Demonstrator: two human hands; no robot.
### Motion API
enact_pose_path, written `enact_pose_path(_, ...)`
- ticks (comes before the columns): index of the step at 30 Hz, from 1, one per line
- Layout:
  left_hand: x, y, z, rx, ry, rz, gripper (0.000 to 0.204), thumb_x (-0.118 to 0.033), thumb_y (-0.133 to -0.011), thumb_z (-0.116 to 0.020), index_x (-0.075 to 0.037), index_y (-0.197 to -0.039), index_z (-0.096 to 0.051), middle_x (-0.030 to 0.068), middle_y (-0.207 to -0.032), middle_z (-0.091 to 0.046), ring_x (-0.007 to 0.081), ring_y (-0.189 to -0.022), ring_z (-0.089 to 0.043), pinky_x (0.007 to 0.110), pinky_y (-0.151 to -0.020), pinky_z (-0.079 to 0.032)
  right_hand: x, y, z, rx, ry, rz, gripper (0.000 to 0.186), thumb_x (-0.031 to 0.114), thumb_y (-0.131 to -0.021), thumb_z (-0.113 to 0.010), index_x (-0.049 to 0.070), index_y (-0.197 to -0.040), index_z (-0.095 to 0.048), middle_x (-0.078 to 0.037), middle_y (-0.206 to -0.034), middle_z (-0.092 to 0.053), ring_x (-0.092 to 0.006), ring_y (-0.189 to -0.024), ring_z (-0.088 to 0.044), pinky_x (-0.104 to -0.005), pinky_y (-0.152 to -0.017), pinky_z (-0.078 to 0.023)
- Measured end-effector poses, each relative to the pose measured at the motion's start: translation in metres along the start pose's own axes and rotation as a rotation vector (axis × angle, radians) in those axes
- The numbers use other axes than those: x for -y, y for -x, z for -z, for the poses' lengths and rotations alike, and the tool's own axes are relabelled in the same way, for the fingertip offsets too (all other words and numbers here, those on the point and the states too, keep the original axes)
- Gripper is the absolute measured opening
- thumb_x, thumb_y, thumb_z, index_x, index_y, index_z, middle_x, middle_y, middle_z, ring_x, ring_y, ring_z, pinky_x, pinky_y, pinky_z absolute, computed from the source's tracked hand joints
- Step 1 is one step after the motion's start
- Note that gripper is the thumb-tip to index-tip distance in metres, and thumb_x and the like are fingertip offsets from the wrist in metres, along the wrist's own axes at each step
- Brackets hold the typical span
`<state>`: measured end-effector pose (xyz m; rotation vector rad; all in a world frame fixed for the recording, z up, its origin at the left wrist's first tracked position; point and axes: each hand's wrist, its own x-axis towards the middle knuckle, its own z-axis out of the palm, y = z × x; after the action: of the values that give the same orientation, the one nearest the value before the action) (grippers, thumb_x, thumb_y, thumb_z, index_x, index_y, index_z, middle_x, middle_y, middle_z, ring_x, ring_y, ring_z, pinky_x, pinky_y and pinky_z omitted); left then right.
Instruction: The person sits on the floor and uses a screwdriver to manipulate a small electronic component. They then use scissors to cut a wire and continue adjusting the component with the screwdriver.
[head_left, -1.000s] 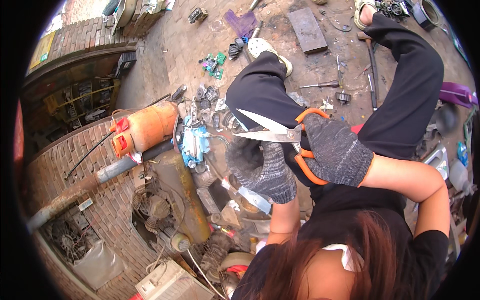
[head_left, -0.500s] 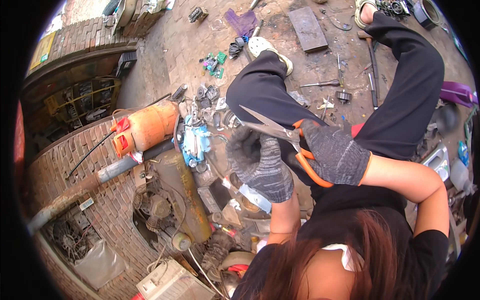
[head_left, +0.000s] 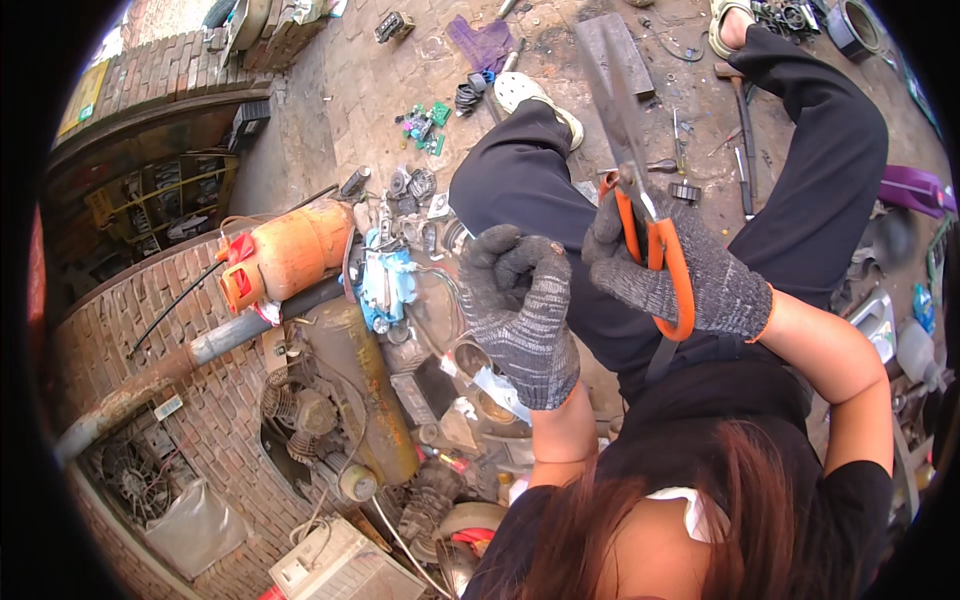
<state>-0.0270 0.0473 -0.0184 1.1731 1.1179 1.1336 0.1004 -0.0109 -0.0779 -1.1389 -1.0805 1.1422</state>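
Note:
My right hand (head_left: pixel 690 275), in a grey knit glove, is closed round the orange handles of a pair of scissors (head_left: pixel 640 190). Their long metal blades point away from me and are slightly blurred; one handle loop sticks out beside my palm. To the left, my gloved left hand (head_left: pixel 525 320) is raised with its fingers curled in toward the thumb. Whatever it may hold is too small or hidden to make out. The two hands are apart, above my lap and black trousers (head_left: pixel 540 190).
A rusty orange gas cylinder (head_left: pixel 290 255) lies left, near a blue plastic bag (head_left: pixel 385 285) and metal parts. Ahead on the ground are a metal block (head_left: pixel 632 70), a long-handled hammer (head_left: pixel 742 120) and green circuit boards (head_left: pixel 425 125). A purple container (head_left: pixel 915 190) stands right.
The scissors have swung from pointing left, near my left hand, to pointing away from me. My right hand has turned with them, and my left hand's fingers have shifted slightly.

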Motion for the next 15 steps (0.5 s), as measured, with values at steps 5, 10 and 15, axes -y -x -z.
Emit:
enact_pose_path(5, 0.000, 0.001, 0.001, 0.051, -0.045, 0.015, 0.038, 0.008, -0.071, -0.062, -0.001, -0.106, -0.050, 0.0050, -0.083, -0.059, 0.0090, -0.076, -0.055, 0.021, -0.072, -0.046, 0.007, -0.012, -0.006, -0.040, -0.488, 0.109, 0.059, 0.004, -0.080, -0.062, -0.001, -0.130, -0.033, -0.012, -0.107, -0.054, -0.0160, -0.096, -0.055, -0.0283, -0.086, -0.044)
enact_pose_path(10, -0.006, -0.003, 0.004, 0.171, 0.041, 0.170, 0.040, 0.005, -0.072, -0.063, -0.001, -0.109, -0.049, 0.0049, -0.085, -0.059, 0.0102, -0.078, -0.056, 0.022, -0.073, -0.046, 0.008, -0.021, -0.005, 0.044, -0.502, 0.178, 0.062, 0.002, -0.080, -0.062, 0.001, -0.134, -0.031, -0.010, -0.106, -0.054, -0.0147, -0.096, -0.055, -0.0269, -0.086, -0.044)
enact_pose_path(15, 0.000, -0.006, 0.007, 0.265, 0.167, 0.314, 0.041, 0.002, -0.073, -0.063, -0.001, -0.110, -0.048, 0.0044, -0.085, -0.059, 0.0109, -0.078, -0.057, 0.023, -0.074, -0.046, -0.021, -0.008, 0.010, 0.118, -0.413, -0.094, 0.053, 0.001, -0.080, -0.062, 0.004, -0.127, -0.036, -0.009, -0.103, -0.054, -0.0132, -0.094, -0.055, -0.0262, -0.084, -0.045)
